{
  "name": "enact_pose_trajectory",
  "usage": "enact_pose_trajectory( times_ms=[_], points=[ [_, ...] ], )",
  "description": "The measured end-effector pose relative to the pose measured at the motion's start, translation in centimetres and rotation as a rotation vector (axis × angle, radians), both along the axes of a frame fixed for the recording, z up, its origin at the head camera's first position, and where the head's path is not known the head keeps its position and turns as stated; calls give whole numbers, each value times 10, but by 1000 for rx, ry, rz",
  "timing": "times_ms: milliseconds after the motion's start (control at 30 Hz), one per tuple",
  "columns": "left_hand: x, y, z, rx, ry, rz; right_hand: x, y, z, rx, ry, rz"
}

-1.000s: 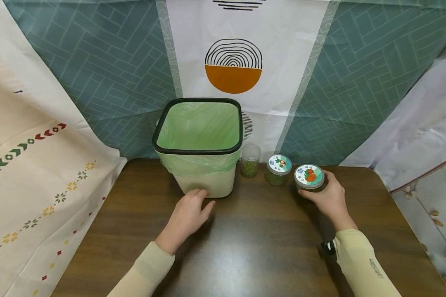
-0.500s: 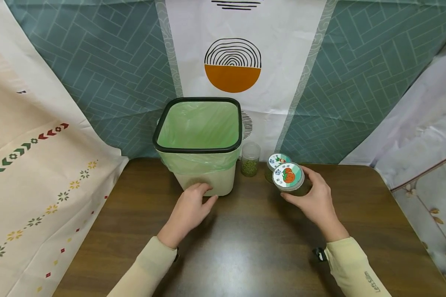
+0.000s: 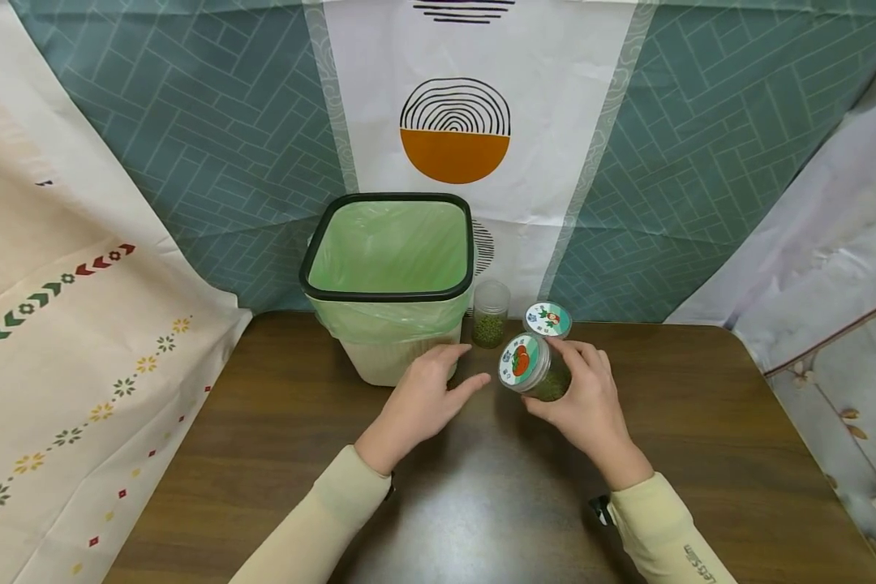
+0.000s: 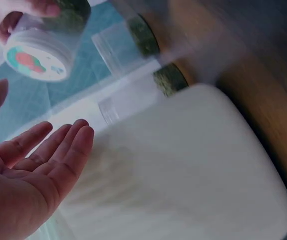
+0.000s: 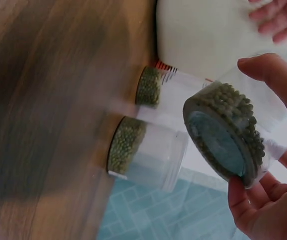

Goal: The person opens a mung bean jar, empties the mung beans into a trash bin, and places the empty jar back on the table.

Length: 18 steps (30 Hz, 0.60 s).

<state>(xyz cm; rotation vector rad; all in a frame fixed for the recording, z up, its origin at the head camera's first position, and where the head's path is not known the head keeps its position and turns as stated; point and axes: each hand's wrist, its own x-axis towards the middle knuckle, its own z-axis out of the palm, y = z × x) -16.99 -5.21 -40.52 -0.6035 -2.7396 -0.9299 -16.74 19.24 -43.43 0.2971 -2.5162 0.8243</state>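
Note:
My right hand [image 3: 591, 401] grips a clear jar of green beans [image 3: 552, 383], raised over the table. The jar leans left, turning its lid with an orange fruit label [image 3: 520, 362] toward my left hand [image 3: 423, 401]. That hand has its fingers extended and thumb spread, a short gap from the lid, in front of the bin. In the right wrist view the beans [image 5: 233, 105] lie along the tilted jar's lower side and base. Behind it stands a second lidded jar [image 3: 547, 319], partly hidden. A narrower clear jar [image 3: 490, 320] with beans at its bottom stands upright beside the bin.
A cream bin with a black rim [image 3: 387, 296] and green liner [image 3: 390, 243] stands at the back, left of the jars. Patterned cloth [image 3: 453, 203] hangs behind the brown wooden table [image 3: 482, 487]. More cloth [image 3: 66, 389] drapes along the left side.
My right hand has lifted the orange-label jar from the back right, carried it left past the second jar and tilted it. My left hand has moved right toward it.

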Motion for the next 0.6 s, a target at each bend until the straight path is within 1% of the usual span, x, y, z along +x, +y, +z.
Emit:
enact_pose_trajectory(
  times_ms=[167, 367, 467, 600],
  points=[
    [2, 17, -1, 4, -54, -63, 3, -8, 1, 44, 8, 19],
    [2, 29, -6, -6, -67, -138, 5, -13, 1, 87, -1, 49],
    [0, 32, -10, -12, -80, -150, 7, -15, 1, 101, -11, 66],
    [-2, 33, -13, -11, -113, -142, 8, -15, 1, 116, -21, 89]
  ],
)
